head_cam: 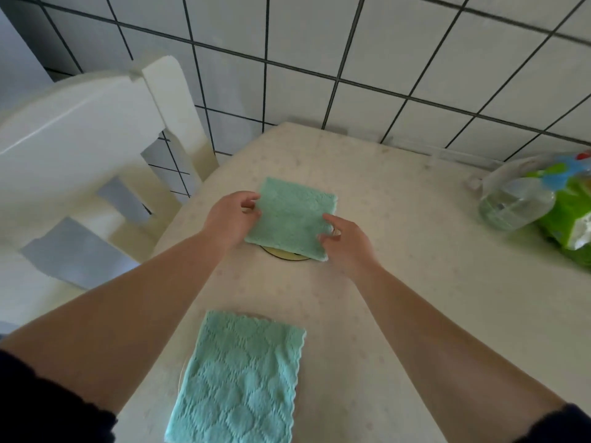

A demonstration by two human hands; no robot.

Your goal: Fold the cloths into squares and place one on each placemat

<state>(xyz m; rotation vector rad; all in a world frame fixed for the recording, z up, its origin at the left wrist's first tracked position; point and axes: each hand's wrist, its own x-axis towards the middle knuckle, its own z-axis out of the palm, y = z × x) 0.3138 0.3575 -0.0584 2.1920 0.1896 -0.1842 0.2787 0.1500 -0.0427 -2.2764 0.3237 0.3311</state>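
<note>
A folded teal cloth (289,215) lies in a square over a round yellowish placemat (284,254), of which only the near rim shows. My left hand (232,220) pinches the cloth's left edge. My right hand (347,239) pinches its near right corner. A second folded teal cloth (241,378) with a quilted pattern lies closer to me, between my forearms. A thin pale rim at its left edge may be another placemat, mostly hidden.
The cream table (399,282) meets a white tiled wall at the back. A white chair (96,139) stands at the table's left. At the right edge lie a clear spray bottle (518,199) and a green plastic packet (572,225).
</note>
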